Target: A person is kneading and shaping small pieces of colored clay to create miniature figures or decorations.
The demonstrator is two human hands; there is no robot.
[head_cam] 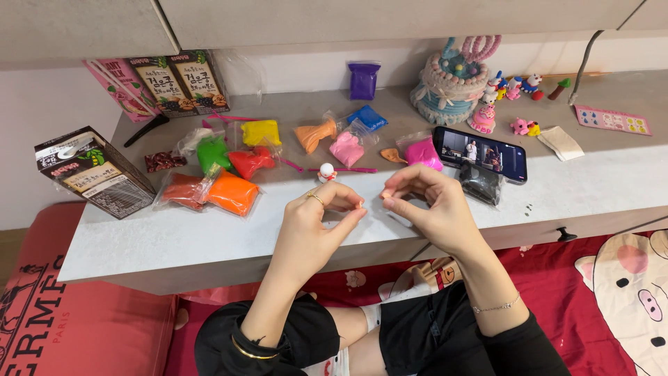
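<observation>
My left hand (316, 223) and my right hand (424, 202) are raised over the front of the grey table (209, 237), fingertips close together. Each pinches a tiny bit of pale orange clay (361, 204) between thumb and forefinger. A ring sits on my left hand. Just behind the hands stands a small white and red clay figure (326, 172). Bags of coloured clay lie around: orange (233, 191), red (250, 161), green (212, 152), yellow (261, 132), pink (346, 148), magenta (423, 152), blue (367, 117), black (480, 182).
A phone (480, 153) lies behind my right hand, screen lit. Drink cartons stand at left (94, 170) and at the back left (184, 82). A clay cake (452, 80) and small figures (511, 87) occupy the back right. A sticker sheet (612, 120) lies far right.
</observation>
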